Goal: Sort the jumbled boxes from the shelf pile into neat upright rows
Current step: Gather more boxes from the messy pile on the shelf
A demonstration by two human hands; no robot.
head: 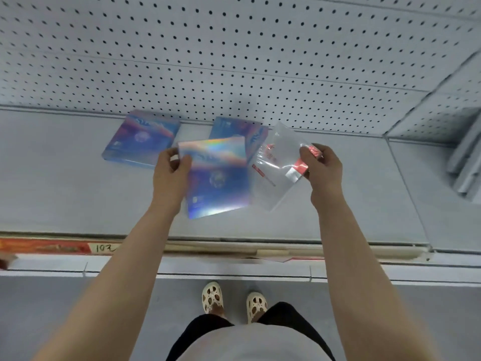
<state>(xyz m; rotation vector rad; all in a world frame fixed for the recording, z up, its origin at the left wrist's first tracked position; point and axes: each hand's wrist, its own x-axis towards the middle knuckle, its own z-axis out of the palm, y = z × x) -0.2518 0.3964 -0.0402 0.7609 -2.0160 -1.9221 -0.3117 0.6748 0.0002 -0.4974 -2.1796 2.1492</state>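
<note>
Hands are both busy over the grey shelf (pixel 78 178). The left hand (pixel 170 169) grips a shiny holographic box (pixel 218 178) at its upper left corner, thumb on the front face and fingers curled behind the edge. The box hangs flat and a little tilted above the shelf, stretching away to the right of this grip. The right hand (pixel 321 165) pinches a white and silver box (pixel 276 168) with red print at its right edge; this box extends to the left of the fingers and stands turned like a diamond, its near corner pointing down. The two held boxes are just beside each other, and I cannot tell if they touch.

Behind the left hand's grip, a blue box (pixel 140 139) lies flat on the shelf near the pegboard wall (pixel 234 48). Another blue box (pixel 234 127) lies behind the two held ones, partly hidden by them.
</note>
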